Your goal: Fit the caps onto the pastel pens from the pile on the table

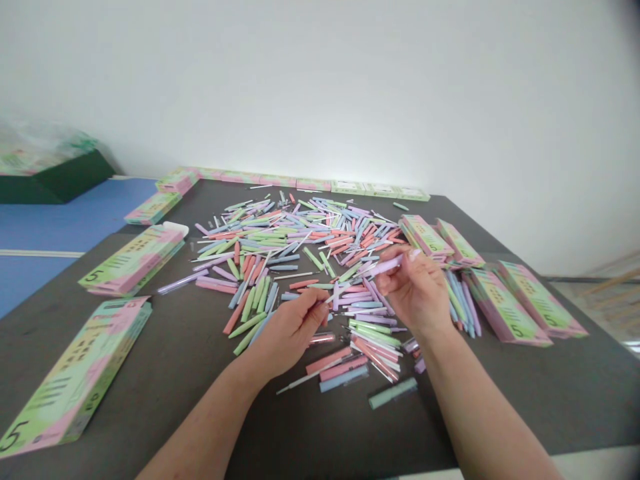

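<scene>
My right hand [417, 293] is raised over the pens and pinches a purple pen barrel [389, 265], which points left. Lower and to the left, my left hand [293, 327] is closed, with thumb and forefinger pinching a thin whitish pen refill [330, 298]; its far end is hard to tell from the pens behind. Under and between both hands spreads a heap of pen parts [280, 233] in green, pink, red, blue and purple, mixed with white refills. Nearest me lie a green capped tube [393, 393] and a blue one [344, 378].
Printed pen boxes [135, 260] line the dark table's [200, 407] left side. More boxes [510, 307] stand at the right, beside a small row of pens [463, 303]. Others [280, 181] run along the wall. A dark green bin [65, 177] sits on a blue surface at far left.
</scene>
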Demonstrator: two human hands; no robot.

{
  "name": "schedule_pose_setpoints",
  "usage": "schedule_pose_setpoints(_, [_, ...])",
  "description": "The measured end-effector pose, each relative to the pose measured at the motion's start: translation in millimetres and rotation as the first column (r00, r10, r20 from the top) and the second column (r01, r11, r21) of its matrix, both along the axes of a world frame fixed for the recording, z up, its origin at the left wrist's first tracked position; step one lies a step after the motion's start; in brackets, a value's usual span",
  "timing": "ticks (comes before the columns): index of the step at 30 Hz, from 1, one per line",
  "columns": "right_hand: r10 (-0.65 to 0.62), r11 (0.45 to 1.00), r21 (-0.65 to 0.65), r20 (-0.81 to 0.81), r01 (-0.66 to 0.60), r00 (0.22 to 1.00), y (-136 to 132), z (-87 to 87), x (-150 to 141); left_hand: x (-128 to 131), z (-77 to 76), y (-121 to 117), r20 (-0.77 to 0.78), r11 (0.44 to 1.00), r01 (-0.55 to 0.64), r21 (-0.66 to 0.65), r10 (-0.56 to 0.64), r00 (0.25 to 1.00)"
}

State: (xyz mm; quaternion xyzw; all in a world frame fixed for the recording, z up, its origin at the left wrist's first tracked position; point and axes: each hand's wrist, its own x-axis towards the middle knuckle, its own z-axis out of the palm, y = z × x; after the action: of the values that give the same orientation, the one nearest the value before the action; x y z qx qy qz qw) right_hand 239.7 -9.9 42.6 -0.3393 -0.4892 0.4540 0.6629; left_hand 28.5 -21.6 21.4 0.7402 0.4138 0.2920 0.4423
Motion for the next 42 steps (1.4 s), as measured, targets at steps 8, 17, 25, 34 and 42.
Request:
schedule_pose_setpoints(8, [0.065, 0.998, 0.017, 0.026, -0.066, 0.998, -2.0, -0.5, -2.6, -0.2, 0.9, -0.5, -0.009, 1.000, 0.015, 0.007, -0.015, 1.000])
schedule_pose_setpoints(17, [0.122, 0.992, 0.024, 0.139, -0.126, 0.983, -3.3, -5.4, -2.9, -0.5, 3.3, 0.0, -0.078, 0.998, 0.037, 0.050, -0.033, 0.996])
schedule_pose_setpoints(25, [0.145, 0.989, -0.030, 0.408, -0.145, 0.901, -6.9, -4.5, -6.4, -1.0, -0.4, -0.1, -0.204, 0.987, 0.021, 0.161, 0.012, 0.979])
schedule_pose_setpoints(34, [0.138, 0.990, -0.107, 0.535, -0.095, 0.833, -8.1, -3.3, -3.1, -0.4, -4.6, 0.8, -0.229, 0.960, 0.016, 0.279, 0.050, 0.972])
schedule_pose_setpoints(42, [0.267, 0.959, -0.211, 0.455, -0.189, 0.850, -6.0, -10.3, -8.0, -0.5, -6.1, 1.5, -0.266, 0.936, 0.018, 0.352, 0.081, 0.961])
